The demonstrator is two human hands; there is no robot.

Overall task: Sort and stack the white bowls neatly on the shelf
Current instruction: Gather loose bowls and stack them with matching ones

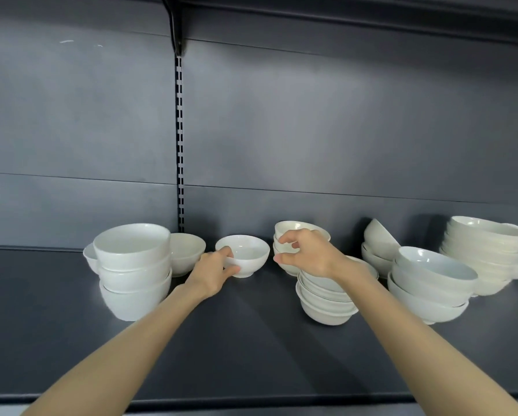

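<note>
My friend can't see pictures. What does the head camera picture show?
A person's left hand grips a lone white bowl on a dark shelf; the right hand curls in front of a small bowl stack. A three-bowl stack stands left, more stacks right.

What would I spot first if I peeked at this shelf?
Lots of white bowls piled on a dark shelf: a tall stack of three deep bowls on the left, leaning stacks on the right. In the middle, the left hand grips a single small bowl, while the right hand reaches to a small stack beside it.
</note>
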